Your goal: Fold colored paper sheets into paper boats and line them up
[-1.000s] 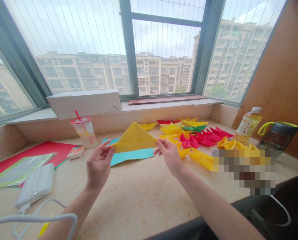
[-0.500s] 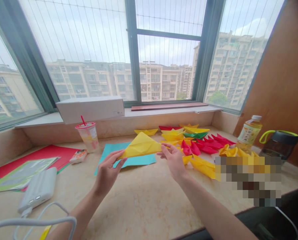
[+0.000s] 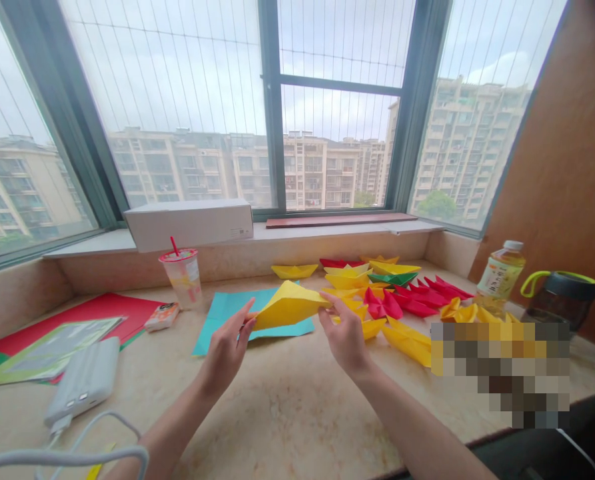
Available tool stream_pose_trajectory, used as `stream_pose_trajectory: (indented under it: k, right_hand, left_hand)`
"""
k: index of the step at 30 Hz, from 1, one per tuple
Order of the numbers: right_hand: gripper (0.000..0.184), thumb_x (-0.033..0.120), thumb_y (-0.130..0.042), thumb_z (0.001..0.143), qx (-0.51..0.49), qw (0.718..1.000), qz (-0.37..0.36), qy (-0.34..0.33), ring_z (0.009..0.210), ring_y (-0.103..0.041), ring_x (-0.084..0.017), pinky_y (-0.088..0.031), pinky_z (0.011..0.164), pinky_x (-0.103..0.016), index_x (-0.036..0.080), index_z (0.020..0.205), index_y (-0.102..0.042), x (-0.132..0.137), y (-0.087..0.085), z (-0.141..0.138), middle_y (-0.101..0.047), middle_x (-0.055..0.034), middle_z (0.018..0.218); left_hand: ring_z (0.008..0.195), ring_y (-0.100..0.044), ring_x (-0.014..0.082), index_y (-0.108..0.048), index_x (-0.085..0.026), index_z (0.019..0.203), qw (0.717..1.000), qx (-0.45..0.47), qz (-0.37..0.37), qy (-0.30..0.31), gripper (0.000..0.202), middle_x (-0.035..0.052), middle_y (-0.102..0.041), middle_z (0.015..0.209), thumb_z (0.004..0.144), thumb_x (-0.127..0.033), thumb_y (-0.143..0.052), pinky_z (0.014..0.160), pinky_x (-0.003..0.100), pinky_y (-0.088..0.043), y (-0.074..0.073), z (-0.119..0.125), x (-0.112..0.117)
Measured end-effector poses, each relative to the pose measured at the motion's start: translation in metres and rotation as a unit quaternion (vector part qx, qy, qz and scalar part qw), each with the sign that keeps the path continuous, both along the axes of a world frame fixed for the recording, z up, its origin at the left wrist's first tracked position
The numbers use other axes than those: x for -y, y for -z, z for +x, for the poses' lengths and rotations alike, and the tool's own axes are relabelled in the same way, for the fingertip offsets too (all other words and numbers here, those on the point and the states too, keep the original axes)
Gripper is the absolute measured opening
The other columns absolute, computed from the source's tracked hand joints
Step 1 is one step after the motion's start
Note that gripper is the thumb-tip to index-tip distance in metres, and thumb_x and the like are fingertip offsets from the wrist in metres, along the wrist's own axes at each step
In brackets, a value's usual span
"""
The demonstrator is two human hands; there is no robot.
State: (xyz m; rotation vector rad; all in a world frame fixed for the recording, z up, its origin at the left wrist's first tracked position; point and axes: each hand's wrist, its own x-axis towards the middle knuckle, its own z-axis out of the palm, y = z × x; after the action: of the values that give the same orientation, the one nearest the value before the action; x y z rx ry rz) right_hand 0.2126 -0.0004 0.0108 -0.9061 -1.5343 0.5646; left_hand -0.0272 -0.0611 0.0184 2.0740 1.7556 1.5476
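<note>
A yellow paper boat [image 3: 290, 305], peaked in the middle and pointed at both ends, is held up between my two hands. My left hand [image 3: 231, 340] pinches its left tip between thumb and fingers. On the other side my right hand [image 3: 344, 330] grips the right tip the same way. Beneath the boat a sheet of light-blue paper [image 3: 210, 333] lies on the counter. Just right of my right hand are several folded paper boats, among them a yellow one [image 3: 410, 343], a pink-red one [image 3: 381, 303] and a green one [image 3: 391, 279].
At left lie red paper [image 3: 77, 315], a clear packet [image 3: 52, 350] and a white power bank [image 3: 84, 380] with its cable. A lidded cup [image 3: 183, 280] stands by a small box [image 3: 162, 317]. A drink bottle [image 3: 500, 277] and dark jug [image 3: 560, 303] stand at right.
The yellow paper has gone from a flatter triangle to a more opened, bulging shape between my hands. Both hands keep hold of its ends. The view has shifted slightly.
</note>
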Motion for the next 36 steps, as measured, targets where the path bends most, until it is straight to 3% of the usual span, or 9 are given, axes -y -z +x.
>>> stream_pose_trajectory:
  k: [4,7,12,16,20,25,29,33,36]
  right_hand:
    - [0.042,0.028,-0.054,0.092,0.016,0.997,0.070,0.016,0.101,-0.070,-0.024,-0.055,0.089,-0.040,0.023,0.134,-0.057,0.005,0.003,-0.001,-0.068,-0.0097,0.125]
    - [0.037,0.023,-0.053,0.094,0.058,0.988,0.145,0.006,0.105,-0.068,-0.024,-0.053,0.092,-0.040,0.025,0.130,-0.060,0.011,0.003,-0.004,-0.070,-0.0092,0.122]
    - [0.044,0.014,-0.051,0.093,0.141,0.957,0.246,-0.054,0.116,-0.063,-0.024,-0.049,0.099,-0.043,0.030,0.133,-0.059,0.019,0.005,-0.012,-0.068,-0.0072,0.126]
    - [0.046,0.015,-0.051,0.094,0.203,0.937,0.273,-0.076,0.124,-0.055,-0.025,-0.048,0.100,-0.045,0.033,0.136,-0.056,0.021,0.011,-0.020,-0.061,-0.0064,0.135]
    - [0.047,0.015,-0.052,0.094,0.251,0.925,0.280,-0.061,0.126,-0.051,-0.026,-0.046,0.100,-0.047,0.033,0.136,-0.056,0.026,0.012,-0.027,-0.056,-0.0086,0.140]
    - [0.049,0.012,-0.054,0.087,0.268,0.918,0.273,-0.105,0.129,-0.047,-0.029,-0.042,0.103,-0.050,0.028,0.133,-0.058,0.034,0.008,-0.028,-0.051,-0.0089,0.143]
    - [0.043,0.012,-0.049,0.090,0.211,0.940,0.235,-0.131,0.124,-0.052,-0.025,-0.045,0.101,-0.045,0.031,0.126,-0.062,0.029,0.007,-0.024,-0.057,-0.0065,0.135]
    - [0.035,0.024,-0.052,0.093,0.119,0.973,0.194,-0.051,0.122,-0.053,-0.027,-0.042,0.104,-0.047,0.027,0.126,-0.061,0.017,0.006,-0.019,-0.060,-0.0098,0.130]
    - [0.038,0.039,-0.058,0.091,0.054,0.994,0.086,-0.038,0.104,-0.064,-0.028,-0.050,0.090,-0.045,0.022,0.125,-0.060,0.013,0.006,-0.018,-0.067,-0.0121,0.117]
  left_hand:
    - [0.094,-0.069,0.0259,-0.062,-0.018,0.126,0.997,0.054,-0.028,0.037,0.044,0.0105,-0.073,0.104,0.091,-0.042,-0.050,0.089,0.040,-0.053,0.005,0.011,-0.001]
    - [0.092,-0.070,0.0265,-0.066,-0.017,0.120,0.984,0.139,-0.068,0.088,0.041,0.0120,-0.072,0.105,0.088,-0.042,-0.055,0.084,0.040,-0.054,0.009,0.020,-0.001]
    - [0.097,-0.069,0.0283,-0.068,-0.015,0.111,0.914,0.317,-0.133,0.214,0.041,0.0126,-0.074,0.106,0.079,-0.040,-0.069,0.087,0.040,-0.053,0.004,0.036,0.003]
    - [0.106,-0.066,0.0282,-0.065,-0.017,0.117,0.860,0.413,-0.145,0.261,0.043,0.0115,-0.070,0.118,0.079,-0.034,-0.073,0.094,0.040,-0.051,-0.005,0.047,0.013]
    - [0.117,-0.061,0.0267,-0.058,-0.023,0.127,0.825,0.458,-0.147,0.298,0.046,0.0107,-0.064,0.130,0.083,-0.031,-0.070,0.100,0.038,-0.047,-0.005,0.052,0.020]
    - [0.110,-0.064,0.0250,-0.056,-0.022,0.119,0.837,0.456,-0.145,0.265,0.051,0.0095,-0.070,0.118,0.075,-0.030,-0.079,0.094,0.035,-0.049,0.006,0.049,0.013]
    - [0.104,-0.067,0.0262,-0.056,-0.021,0.115,0.829,0.466,-0.169,0.260,0.050,0.0100,-0.070,0.114,0.074,-0.037,-0.080,0.088,0.038,-0.053,0.008,0.045,0.009]
    - [0.108,-0.065,0.0303,-0.056,-0.020,0.116,0.834,0.456,-0.197,0.238,0.052,0.0122,-0.066,0.122,0.074,-0.041,-0.078,0.082,0.042,-0.057,0.003,0.044,0.012]
    - [0.107,-0.065,0.0321,-0.054,-0.020,0.119,0.841,0.444,-0.196,0.238,0.054,0.0139,-0.065,0.122,0.075,-0.043,-0.076,0.077,0.041,-0.058,0.000,0.044,0.014]
